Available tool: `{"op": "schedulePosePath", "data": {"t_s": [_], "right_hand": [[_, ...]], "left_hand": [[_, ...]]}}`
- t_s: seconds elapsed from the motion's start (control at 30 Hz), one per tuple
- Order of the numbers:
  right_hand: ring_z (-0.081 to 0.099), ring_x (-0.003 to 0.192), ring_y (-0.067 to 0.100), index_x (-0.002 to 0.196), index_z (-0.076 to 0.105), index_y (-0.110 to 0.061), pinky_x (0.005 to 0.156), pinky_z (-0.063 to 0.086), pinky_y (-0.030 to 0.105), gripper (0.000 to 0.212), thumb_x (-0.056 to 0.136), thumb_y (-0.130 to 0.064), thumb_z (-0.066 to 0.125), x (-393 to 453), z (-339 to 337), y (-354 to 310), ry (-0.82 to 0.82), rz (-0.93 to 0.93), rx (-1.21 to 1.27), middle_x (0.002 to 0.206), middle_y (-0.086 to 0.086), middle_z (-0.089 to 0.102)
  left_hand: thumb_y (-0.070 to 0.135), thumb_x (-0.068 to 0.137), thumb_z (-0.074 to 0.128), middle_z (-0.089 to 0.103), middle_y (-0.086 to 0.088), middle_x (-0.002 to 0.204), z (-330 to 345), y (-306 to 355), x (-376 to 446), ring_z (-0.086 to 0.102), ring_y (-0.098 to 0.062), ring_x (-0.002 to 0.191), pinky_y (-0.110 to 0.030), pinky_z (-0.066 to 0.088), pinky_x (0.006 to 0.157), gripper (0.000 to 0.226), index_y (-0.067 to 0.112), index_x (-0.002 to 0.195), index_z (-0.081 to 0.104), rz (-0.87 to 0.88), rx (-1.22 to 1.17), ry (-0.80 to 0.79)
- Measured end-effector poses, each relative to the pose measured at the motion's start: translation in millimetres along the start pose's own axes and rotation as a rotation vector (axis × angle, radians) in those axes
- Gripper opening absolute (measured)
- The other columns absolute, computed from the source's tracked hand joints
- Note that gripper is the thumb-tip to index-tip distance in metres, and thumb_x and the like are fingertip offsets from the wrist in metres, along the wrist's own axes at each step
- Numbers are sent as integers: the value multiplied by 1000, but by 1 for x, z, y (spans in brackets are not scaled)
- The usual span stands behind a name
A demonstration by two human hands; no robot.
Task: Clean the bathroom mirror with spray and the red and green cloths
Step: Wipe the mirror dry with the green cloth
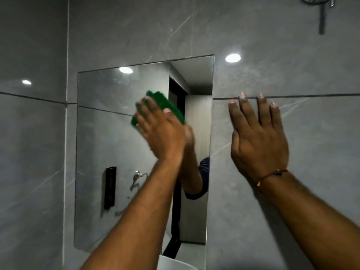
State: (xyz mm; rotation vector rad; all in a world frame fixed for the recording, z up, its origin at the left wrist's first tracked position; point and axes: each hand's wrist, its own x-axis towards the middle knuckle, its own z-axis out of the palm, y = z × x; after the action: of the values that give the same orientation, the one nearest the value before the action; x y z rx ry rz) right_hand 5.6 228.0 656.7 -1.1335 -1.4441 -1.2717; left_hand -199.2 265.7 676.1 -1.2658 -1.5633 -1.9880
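A frameless rectangular mirror (pixel 109 145) hangs on the grey tiled wall, left of centre. My left hand (pixel 161 131) presses a green cloth (pixel 161 106) flat against the glass in the mirror's upper middle; the hand is blurred and its reflection meets it there. My right hand (pixel 257 137) lies flat on the wall tile just right of the mirror, fingers spread, holding nothing; a thin cord bracelet circles its wrist. No red cloth or spray bottle is in view.
The mirror reflects a black wall holder (pixel 110 187), a chrome hook (pixel 138 175), a dark doorway and a ceiling light. A chrome shower fitting (pixel 321 10) sits top right. A white basin edge (pixel 171 263) shows at the bottom under the mirror.
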Motion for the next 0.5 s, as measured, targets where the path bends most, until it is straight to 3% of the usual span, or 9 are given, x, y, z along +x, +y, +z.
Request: {"op": "schedulePosePath", "data": {"t_s": [0.13,0.23,0.3,0.37,0.5], "right_hand": [[22,168,42,171,39,-22,137,15,61,71,102,-13,51,-4,-3,5,61,74,69,178,12,38],[24,167,41,170,41,-23,136,17,61,70,100,-19,50,-7,-6,6,61,98,100,176,12,40],[23,168,41,170,40,-22,136,16,61,70,100,-25,47,-7,-7,4,50,97,105,177,12,39],[21,168,43,170,40,-19,137,14,62,70,100,-27,45,-6,-7,1,33,96,107,177,14,37],[17,169,42,171,34,-15,138,11,60,69,104,-31,42,-6,-4,-8,21,95,87,179,15,31]], "left_hand": [[42,110,21,-6,-7,180,9,9,-57,-9,-30,166,-54,5,135,68,19,169,-2,547,68,-158],[40,108,33,10,-10,179,-4,-43,-70,1,-32,166,-59,16,132,68,18,169,14,1074,156,-341],[39,106,38,21,-11,177,-16,-82,-56,10,-34,166,-58,18,132,66,18,168,24,1305,206,-382],[39,105,38,18,-9,177,-26,-121,-26,10,-33,166,-54,14,133,68,21,168,20,1282,222,-356],[39,104,28,-7,9,179,-53,-218,46,-3,-22,167,-46,3,136,70,32,169,0,827,182,-246]]}}
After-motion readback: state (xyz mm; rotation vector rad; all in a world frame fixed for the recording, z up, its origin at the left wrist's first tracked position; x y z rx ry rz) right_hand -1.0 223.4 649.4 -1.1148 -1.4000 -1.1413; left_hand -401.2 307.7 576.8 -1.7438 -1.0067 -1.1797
